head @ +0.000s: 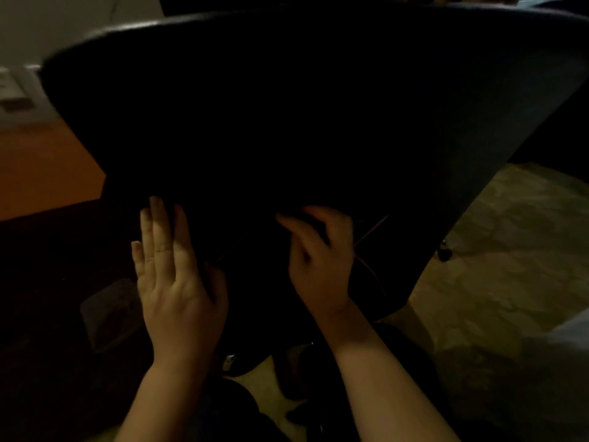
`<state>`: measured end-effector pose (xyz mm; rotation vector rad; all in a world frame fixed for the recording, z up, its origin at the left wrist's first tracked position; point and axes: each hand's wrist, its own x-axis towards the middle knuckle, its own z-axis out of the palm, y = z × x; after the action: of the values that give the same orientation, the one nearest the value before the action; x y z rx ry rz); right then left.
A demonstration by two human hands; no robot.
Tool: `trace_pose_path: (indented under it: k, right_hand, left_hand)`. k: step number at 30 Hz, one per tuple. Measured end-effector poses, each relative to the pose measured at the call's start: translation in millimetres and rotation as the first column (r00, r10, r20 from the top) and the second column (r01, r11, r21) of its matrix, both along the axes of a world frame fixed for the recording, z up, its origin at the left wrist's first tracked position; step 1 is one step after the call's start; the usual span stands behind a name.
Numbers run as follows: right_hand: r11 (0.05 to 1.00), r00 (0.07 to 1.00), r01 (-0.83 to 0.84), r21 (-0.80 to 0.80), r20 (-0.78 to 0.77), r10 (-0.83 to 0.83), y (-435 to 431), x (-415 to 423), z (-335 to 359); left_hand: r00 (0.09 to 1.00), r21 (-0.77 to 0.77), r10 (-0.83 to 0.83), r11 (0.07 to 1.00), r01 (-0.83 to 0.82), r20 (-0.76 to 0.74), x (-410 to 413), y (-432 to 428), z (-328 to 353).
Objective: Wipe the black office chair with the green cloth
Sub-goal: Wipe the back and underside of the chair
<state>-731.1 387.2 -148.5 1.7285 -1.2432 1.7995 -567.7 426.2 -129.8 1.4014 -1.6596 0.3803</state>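
Left hand [173, 282] flat, fingers [162, 224] straight, right hand [318, 266] fingers bent

Nothing legible shows anywhere in the dim, blurred view. The broad black office chair back [287, 100] carries no readable label, brand, number or sign.

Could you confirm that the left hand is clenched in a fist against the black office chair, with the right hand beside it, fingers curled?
Not quite: the head view shows the left hand laid flat against the black office chair, fingers straight, not clenched. The right hand is beside it, fingers curled.
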Motion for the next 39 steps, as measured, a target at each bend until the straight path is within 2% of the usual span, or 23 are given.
trace_pose_path:
  k: [3,6,10,15,20,25,30,33,36,39]
  right_hand:
    - [0.997,0.984,0.076,0.032,0.161,-0.08,1.1,-29.2,-0.8]
    - [0.976,0.93,0.16,0.145,0.31,-0.198,2.6,-57.8,1.2]
    - [0.961,0.862,0.147,0.232,0.447,-0.24,2.6,-85.1,6.5]
    - [0.955,0.857,0.18,0.237,0.438,-0.271,3.5,-85.4,8.0]
    - [0.958,0.822,0.194,0.21,0.498,-0.276,4.5,-65.8,14.6]
    - [0.981,0.897,0.158,0.109,0.399,-0.189,5.1,-24.1,5.3]
    - [1.0,0.995,-0.026,0.016,0.1,0.024,5.2,35.9,-10.8]
    - [0.993,0.99,-0.117,0.024,-0.079,0.119,5.9,59.8,-12.3]
    - [0.978,0.973,-0.179,0.106,-0.129,0.192,9.4,75.2,-16.3]
    - [0.971,0.963,-0.204,0.124,-0.153,0.222,10.5,74.8,-15.7]
  left_hand:
    - [1.0,0.018,-0.002,1.0,0.002,-0.011,2.3,2.4,-3.8]
    - [0.999,0.02,0.031,0.999,-0.03,-0.037,6.1,2.7,-5.7]
    - [0.99,0.084,0.102,0.992,-0.094,-0.099,9.9,2.8,-3.7]
    - [0.992,0.196,0.087,0.978,-0.067,-0.096,14.4,-1.6,-1.9]
    - [0.984,0.152,0.065,0.988,-0.039,-0.166,15.9,-1.3,2.4]
    - [0.977,0.149,0.057,0.989,-0.027,-0.208,12.8,0.5,2.5]
    - [0.972,0.15,0.048,0.989,-0.014,-0.229,4.9,5.0,-0.6]
    - [0.969,0.129,0.058,0.991,-0.027,-0.239,2.5,6.9,0.5]
    - [0.961,0.12,0.058,0.992,-0.026,-0.272,1.8,8.9,2.4]
    - [0.953,0.12,0.063,0.992,-0.029,-0.297,1.0,10.9,3.1]
